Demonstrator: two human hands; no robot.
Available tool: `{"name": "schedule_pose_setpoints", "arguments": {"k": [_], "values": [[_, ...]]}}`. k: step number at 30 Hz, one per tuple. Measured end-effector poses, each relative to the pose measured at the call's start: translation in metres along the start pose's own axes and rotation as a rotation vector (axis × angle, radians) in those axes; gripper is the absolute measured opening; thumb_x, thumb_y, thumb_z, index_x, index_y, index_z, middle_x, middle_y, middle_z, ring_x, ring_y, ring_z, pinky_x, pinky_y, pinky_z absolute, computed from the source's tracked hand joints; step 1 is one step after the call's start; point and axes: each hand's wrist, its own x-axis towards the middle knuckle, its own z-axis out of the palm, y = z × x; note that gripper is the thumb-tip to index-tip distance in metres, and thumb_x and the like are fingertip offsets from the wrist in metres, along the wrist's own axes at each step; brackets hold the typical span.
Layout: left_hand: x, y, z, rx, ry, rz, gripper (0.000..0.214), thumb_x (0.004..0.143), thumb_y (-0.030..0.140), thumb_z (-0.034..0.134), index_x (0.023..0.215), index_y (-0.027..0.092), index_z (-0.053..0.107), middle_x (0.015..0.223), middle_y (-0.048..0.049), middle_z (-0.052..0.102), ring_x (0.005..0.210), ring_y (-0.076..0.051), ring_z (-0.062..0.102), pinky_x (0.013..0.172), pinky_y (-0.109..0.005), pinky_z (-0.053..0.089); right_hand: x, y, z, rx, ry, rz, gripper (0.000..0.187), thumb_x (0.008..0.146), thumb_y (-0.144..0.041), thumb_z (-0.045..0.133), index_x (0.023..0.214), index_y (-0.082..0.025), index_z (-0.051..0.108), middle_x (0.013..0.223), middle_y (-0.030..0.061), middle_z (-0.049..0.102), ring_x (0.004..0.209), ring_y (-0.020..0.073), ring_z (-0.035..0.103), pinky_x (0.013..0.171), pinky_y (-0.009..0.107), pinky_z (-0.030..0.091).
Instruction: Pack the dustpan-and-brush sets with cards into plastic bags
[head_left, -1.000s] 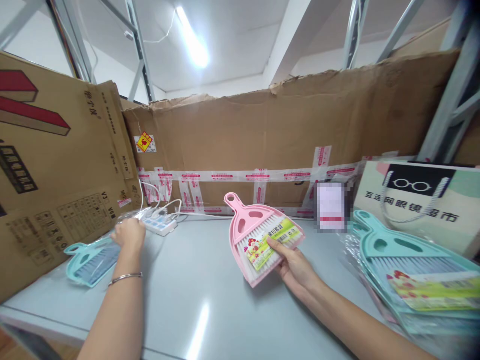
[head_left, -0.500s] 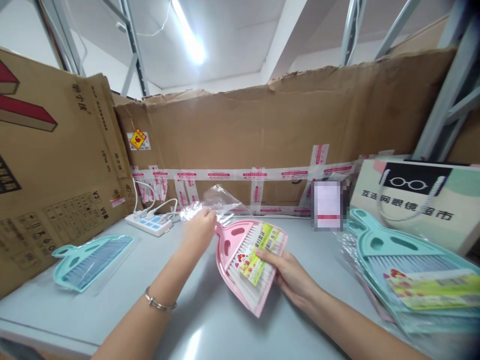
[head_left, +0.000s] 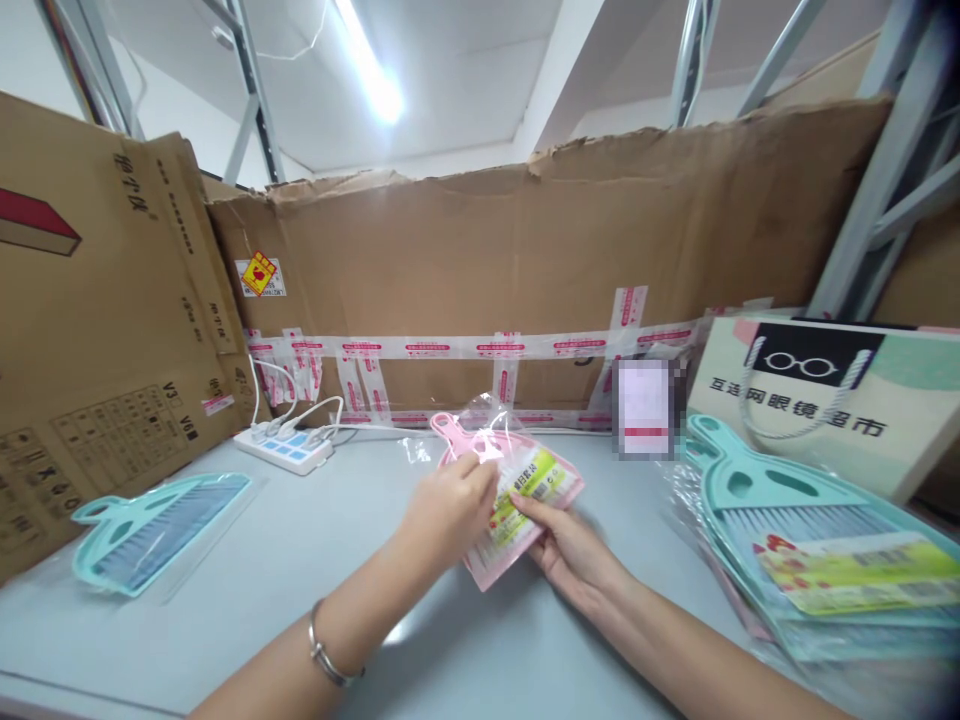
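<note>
A pink dustpan with a white-bristled brush and a yellow-green printed label is tilted over the table, its handle pointing away to the upper left. My right hand grips its right lower edge, thumb on the label and fingers underneath. Over the front of the dustpan, my left hand is closed, seemingly pinching the clear plastic bag; its fingertips are partly hidden. Shiny film from this bag shows around the dustpan's handle. A bracelet circles my left wrist.
At left lies a bagged turquoise dustpan set. Several more turquoise sets are stacked at right, before a paper bag with a glasses print. A power strip stands behind, against a large cardboard sheet.
My left hand has moved from beyond the handle down and right over the dustpan's front, and clear film now covers the handle. My right hand keeps its grip. The view has shifted slightly.
</note>
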Motion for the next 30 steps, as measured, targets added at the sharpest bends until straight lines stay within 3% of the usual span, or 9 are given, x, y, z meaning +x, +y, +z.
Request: {"name": "schedule_pose_setpoints", "arguments": {"k": [4, 9, 13, 16, 20, 23, 25, 27, 30], "values": [[0.003, -0.012, -0.003, -0.088, -0.045, -0.155, 0.024, 0.087, 0.023, 0.039, 0.092, 0.019, 0.062, 0.084, -0.0047, 0.064, 0.07, -0.015, 0.06, 0.06, -0.025, 0.043, -0.009, 0.005, 0.003, -0.062, -0.107, 0.044, 0.032, 0.055, -0.005, 0.07, 0.085, -0.012, 0.063, 0.078, 0.0065, 0.071, 0.077, 0.0201, 0.067, 0.074, 0.029, 0.053], [0.001, -0.008, 0.002, -0.079, -0.121, -0.145, 0.024, 0.086, 0.021, 0.039, 0.086, 0.02, 0.062, 0.079, -0.0037, 0.063, 0.071, -0.016, 0.06, 0.06, -0.025, 0.044, -0.012, 0.01, 0.005, -0.052, -0.25, 0.084, 0.039, 0.05, -0.002, 0.066, 0.087, -0.014, 0.062, 0.079, 0.0036, 0.07, 0.084, 0.0217, 0.065, 0.084, 0.034, 0.048], [-0.002, -0.005, 0.005, -0.022, -0.084, -0.117, 0.022, 0.086, 0.02, 0.04, 0.086, 0.019, 0.061, 0.08, -0.0042, 0.063, 0.069, -0.016, 0.06, 0.057, -0.025, 0.043, -0.012, 0.008, 0.006, -0.014, -0.292, 0.107, 0.047, 0.047, 0.002, 0.061, 0.091, -0.016, 0.061, 0.081, 0.0012, 0.07, 0.087, 0.0204, 0.064, 0.087, 0.032, 0.046], [-0.003, -0.003, 0.005, 0.016, -0.038, -0.034, 0.02, 0.085, 0.017, 0.04, 0.084, 0.018, 0.06, 0.075, -0.0035, 0.062, 0.063, -0.015, 0.059, 0.051, -0.024, 0.04, -0.009, 0.009, 0.005, -0.005, -0.212, 0.1, 0.041, 0.048, 0.002, 0.06, 0.084, -0.016, 0.061, 0.075, 0.0003, 0.069, 0.083, 0.0199, 0.065, 0.081, 0.03, 0.049], [-0.004, 0.006, 0.005, 0.015, -0.068, 0.249, 0.021, 0.085, 0.017, 0.04, 0.076, 0.016, 0.059, 0.064, -0.0023, 0.057, 0.054, -0.013, 0.055, 0.043, -0.023, 0.034, -0.002, 0.012, 0.0, -0.026, -0.026, 0.089, 0.025, 0.053, -0.001, 0.059, 0.072, -0.017, 0.059, 0.059, -0.0013, 0.066, 0.065, 0.0164, 0.064, 0.066, 0.026, 0.052], [-0.004, 0.01, 0.002, -0.079, -0.053, 0.309, 0.021, 0.087, 0.025, 0.041, 0.083, 0.016, 0.06, 0.065, -0.0026, 0.056, 0.057, -0.014, 0.054, 0.046, -0.024, 0.037, 0.001, 0.01, -0.003, -0.016, 0.038, 0.05, 0.019, 0.056, -0.001, 0.059, 0.068, -0.017, 0.059, 0.053, -0.0027, 0.063, 0.05, 0.0113, 0.059, 0.052, 0.02, 0.049], [-0.003, 0.007, -0.003, -0.197, 0.044, 0.249, 0.023, 0.086, 0.031, 0.044, 0.094, 0.017, 0.059, 0.073, -0.0044, 0.058, 0.066, -0.015, 0.056, 0.055, -0.025, 0.043, 0.001, 0.005, -0.002, 0.011, 0.056, 0.026, 0.017, 0.058, -0.003, 0.061, 0.069, -0.016, 0.06, 0.058, -0.0015, 0.065, 0.05, 0.0107, 0.059, 0.049, 0.019, 0.049], [-0.002, -0.002, -0.009, -0.329, 0.21, 0.101, 0.023, 0.086, 0.032, 0.046, 0.1, 0.018, 0.057, 0.081, -0.0056, 0.058, 0.077, -0.016, 0.056, 0.068, -0.028, 0.045, 0.001, -0.001, -0.001, 0.035, 0.069, 0.01, 0.02, 0.058, -0.004, 0.065, 0.074, -0.016, 0.062, 0.068, 0.0008, 0.069, 0.058, 0.0128, 0.063, 0.053, 0.02, 0.052], [0.002, -0.019, -0.014, -0.501, 0.502, -0.353, 0.028, 0.083, 0.035, 0.05, 0.108, 0.02, 0.049, 0.1, -0.0076, 0.054, 0.094, -0.017, 0.052, 0.083, -0.032, 0.042, 0.001, -0.008, 0.0, 0.07, 0.113, -0.018, 0.027, 0.057, -0.003, 0.068, 0.08, -0.018, 0.062, 0.078, 0.0015, 0.071, 0.07, 0.0152, 0.067, 0.06, 0.021, 0.055]]}}
